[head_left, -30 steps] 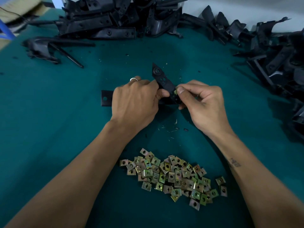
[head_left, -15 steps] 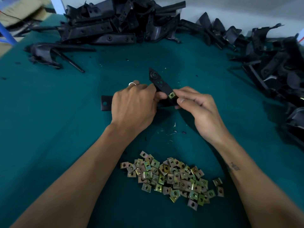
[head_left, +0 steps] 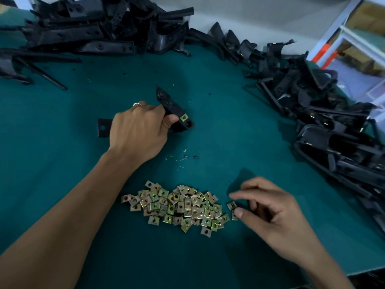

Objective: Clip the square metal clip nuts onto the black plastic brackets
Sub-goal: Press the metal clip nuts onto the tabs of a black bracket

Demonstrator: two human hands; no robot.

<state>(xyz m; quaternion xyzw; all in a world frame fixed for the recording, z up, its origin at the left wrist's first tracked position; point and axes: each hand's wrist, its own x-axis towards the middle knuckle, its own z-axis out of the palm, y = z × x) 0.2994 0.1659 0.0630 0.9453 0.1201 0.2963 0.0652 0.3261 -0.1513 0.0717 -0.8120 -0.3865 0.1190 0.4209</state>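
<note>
The table [head_left: 62, 174] is covered in green cloth. Beyond the left hand, along the far edge, lies a heap of black brackets [head_left: 87, 32]; a second heap [head_left: 333, 126] runs from there down the table edge beyond and to the outside of the right hand. Neither heap can be counted; the parts overlap. Both stand well apart from the hands.

The left hand [head_left: 139, 132] grips one bracket [head_left: 173, 110], fingers curled over its middle, thumb pressed against the side just beside a fitted clip nut [head_left: 184, 117]. One end of the bracket, with a hole, shows to the outside of the hand; an angled arm rises beyond the knuckles. One nut is visible on this bracket. A ring [head_left: 136, 104] sits on one finger.

Nearer the person than the left hand, and just inside the right hand, lies a pile of loose clip nuts [head_left: 177, 207], several dozen, too overlapped for an exact count.

The right hand [head_left: 270, 213] is at the pile's near edge, fingers loosely curled. Thumb and forefinger are parted around a single stray nut [head_left: 231, 205]; a second [head_left: 234, 216] lies by the thumb tip. Whether either is gripped cannot be told.

Small metal shavings [head_left: 183, 157] lie between the two hands.
</note>
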